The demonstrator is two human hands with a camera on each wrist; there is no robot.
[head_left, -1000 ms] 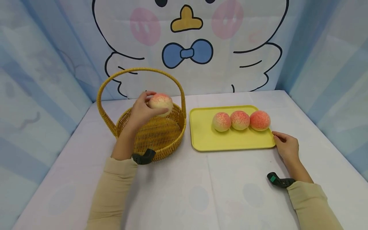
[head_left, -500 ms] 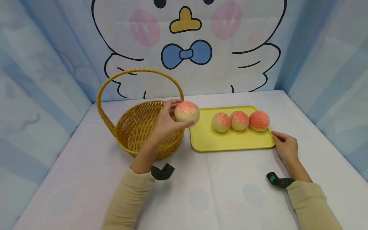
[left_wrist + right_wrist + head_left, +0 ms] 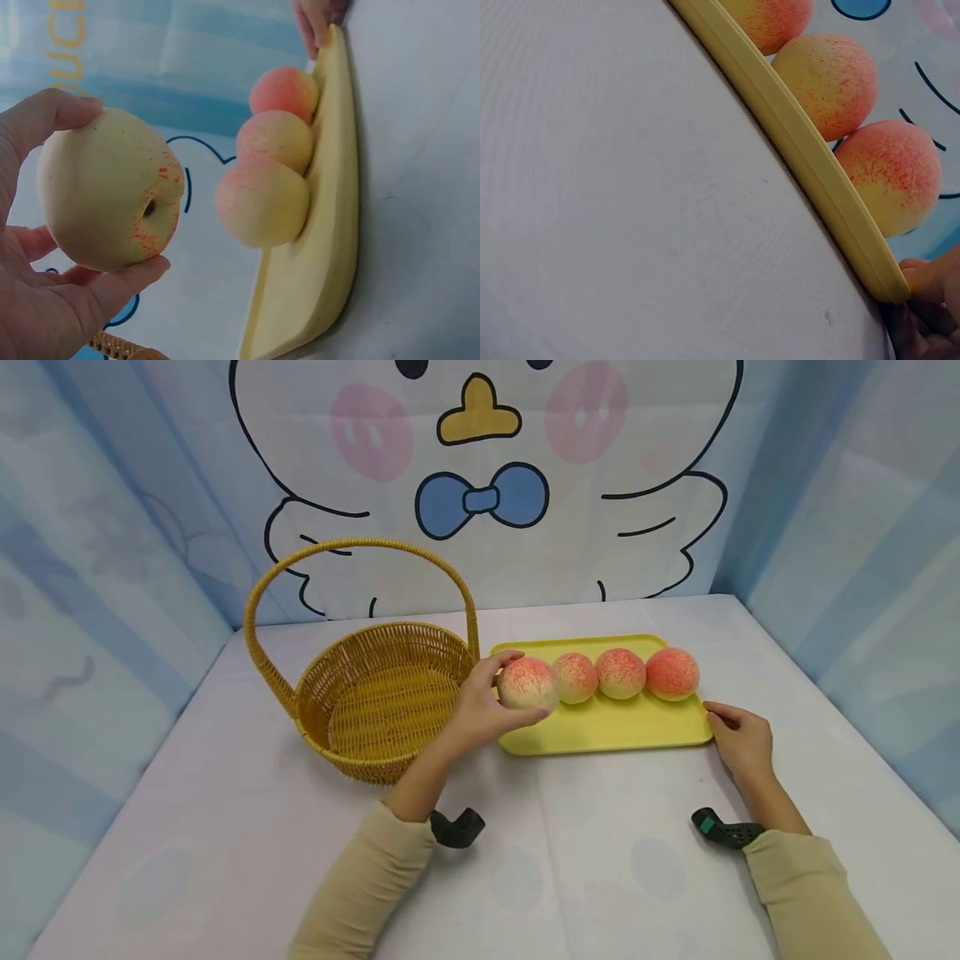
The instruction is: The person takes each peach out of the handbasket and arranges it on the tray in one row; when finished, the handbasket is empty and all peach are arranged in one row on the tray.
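My left hand (image 3: 477, 712) grips a pink-and-cream peach (image 3: 528, 684) between thumb and fingers, over the left end of the yellow tray (image 3: 607, 737). In the left wrist view the held peach (image 3: 109, 191) shows its stem hollow and hangs apart from the tray. Three more peaches sit in a row on the tray: a left one (image 3: 575, 678), a middle one (image 3: 621, 674) and a redder right one (image 3: 672, 674). At the tray's front right corner my right hand (image 3: 744, 745) pinches the rim; in the right wrist view its fingers (image 3: 932, 281) are partly cut off.
A yellow wicker basket (image 3: 330, 758) with a tall arched handle stands left of the tray, with no fruit in it. A white cloth (image 3: 600, 852) covers the table. Behind hangs a cartoon-printed curtain (image 3: 480, 560), with blue curtains at both sides.
My left hand has carried the peach from above the basket rightward and down to the tray's left end. The right hand stays at the tray's corner.
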